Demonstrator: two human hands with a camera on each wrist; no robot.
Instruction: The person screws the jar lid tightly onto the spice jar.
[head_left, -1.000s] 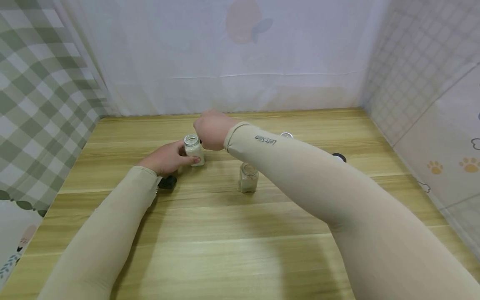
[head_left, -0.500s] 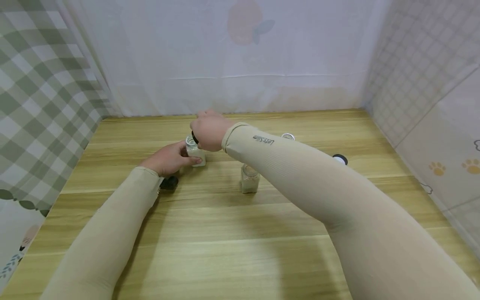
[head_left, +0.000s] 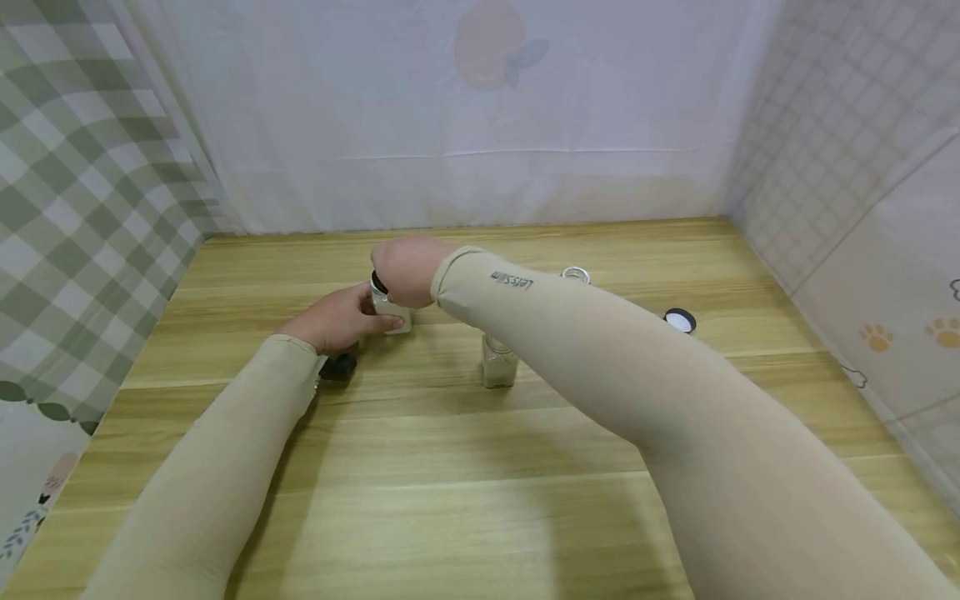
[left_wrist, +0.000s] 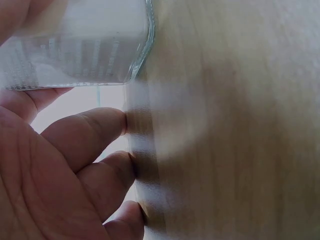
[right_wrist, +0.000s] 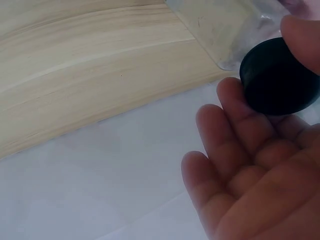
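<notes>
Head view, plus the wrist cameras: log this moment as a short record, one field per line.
Left hand: grips a glass jar
Right hand: holds a black lid at that jar's mouth
Lid fully seated: cannot tell
Nearer jar: on the wooden table, top partly behind the right sleeve
Farther rim: round, mostly hidden below
Loose lid: white inside showing

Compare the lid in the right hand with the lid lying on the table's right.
The held lid is in the right hand at the mouth of a jar; the loose lid lies on the table. The held lid shows only black; the loose lid shows its white inside. Both have dark rims.
</notes>
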